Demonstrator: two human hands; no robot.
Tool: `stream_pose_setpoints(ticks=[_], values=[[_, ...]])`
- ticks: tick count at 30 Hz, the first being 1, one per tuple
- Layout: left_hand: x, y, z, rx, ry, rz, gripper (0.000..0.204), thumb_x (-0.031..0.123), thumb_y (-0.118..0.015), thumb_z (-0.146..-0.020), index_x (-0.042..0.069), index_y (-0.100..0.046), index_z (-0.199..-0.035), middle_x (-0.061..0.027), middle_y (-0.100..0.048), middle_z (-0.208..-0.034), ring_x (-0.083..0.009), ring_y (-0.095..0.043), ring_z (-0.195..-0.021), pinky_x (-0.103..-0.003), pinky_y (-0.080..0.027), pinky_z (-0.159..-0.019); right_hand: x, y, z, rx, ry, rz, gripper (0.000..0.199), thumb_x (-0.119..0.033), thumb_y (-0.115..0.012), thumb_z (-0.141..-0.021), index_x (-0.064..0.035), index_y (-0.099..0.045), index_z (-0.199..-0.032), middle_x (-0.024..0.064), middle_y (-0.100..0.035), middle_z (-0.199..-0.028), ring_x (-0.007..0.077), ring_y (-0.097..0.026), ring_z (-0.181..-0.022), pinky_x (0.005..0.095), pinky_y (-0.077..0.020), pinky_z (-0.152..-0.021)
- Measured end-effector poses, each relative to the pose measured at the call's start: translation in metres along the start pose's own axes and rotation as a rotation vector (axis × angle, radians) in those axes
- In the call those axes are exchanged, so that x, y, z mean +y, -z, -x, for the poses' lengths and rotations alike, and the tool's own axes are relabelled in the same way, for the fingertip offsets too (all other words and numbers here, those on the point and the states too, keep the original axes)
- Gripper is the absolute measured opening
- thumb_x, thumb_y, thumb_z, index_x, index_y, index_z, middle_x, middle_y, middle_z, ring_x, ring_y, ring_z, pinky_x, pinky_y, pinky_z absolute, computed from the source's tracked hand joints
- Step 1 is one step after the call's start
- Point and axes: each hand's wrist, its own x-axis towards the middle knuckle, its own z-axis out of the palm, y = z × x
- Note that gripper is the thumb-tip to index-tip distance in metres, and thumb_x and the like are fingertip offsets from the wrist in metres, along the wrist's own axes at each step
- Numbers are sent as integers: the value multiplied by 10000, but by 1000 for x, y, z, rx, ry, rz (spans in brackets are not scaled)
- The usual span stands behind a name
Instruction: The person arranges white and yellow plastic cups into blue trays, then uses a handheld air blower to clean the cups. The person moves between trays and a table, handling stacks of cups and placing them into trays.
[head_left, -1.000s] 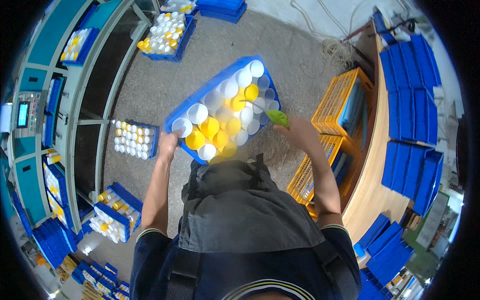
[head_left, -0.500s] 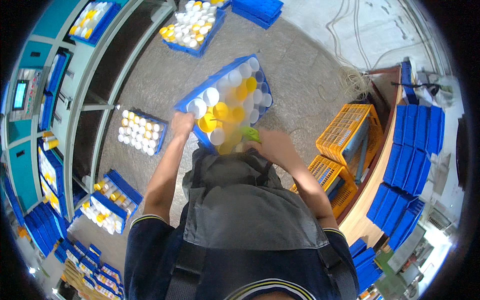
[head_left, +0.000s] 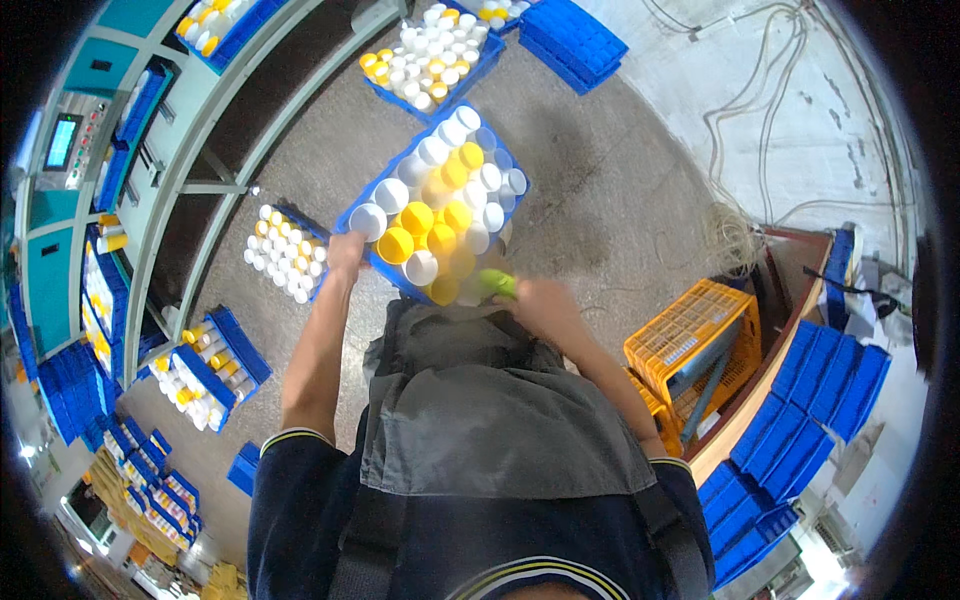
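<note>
The blue crate is located in front of my gray apron, its near corner against or just above the cloth. My left hand grasps the crate at its left corner. My right hand is closed around a green-handled tool at the crate's near edge; the tool's working end is blurred and cannot be identified.

Status: the crate is loaded with white cups and yellow cups, mouths up. I judge the loading complete or nearly so, and the tool work in progress. Which cups have been worked and which remain cannot be told.

Surroundings, relative to the crate:
- Left: a smaller filled crate on the floor; beyond it, a machine control panel.
- Beyond the far side: another filled crate and a stack of blue crates.
- Right: an orange basket.

Obstructions: in my judgement, the apron limits tool clearance at the near edge, and the smaller crate limits leftward movement.
</note>
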Motion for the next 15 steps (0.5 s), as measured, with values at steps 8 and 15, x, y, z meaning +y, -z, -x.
stream_pose_setpoints(ticks=[8, 15], values=[[68, 0, 28, 61, -34, 45, 365, 193, -648, -808, -154, -663, -923, -198, -684, -793, -264, -672, -610, -366, -574, -509, 91, 87, -67, 207, -17, 140, 498, -498, -595, -900, -9, -679, -941, 209, -690, -819, 381, -687, -779, 496, -531, -679], [96, 1, 46, 102, -148, 149, 299, 219, -671, -829, -69, -648, -908, -90, -617, -675, -200, -595, -529, -301, -480, -469, 131, 149, -112, 357, -57, 140, 514, -513, -580, -912, -13, -634, -1019, 224, -683, -838, 408, -674, -822, 514, -524, -716]])
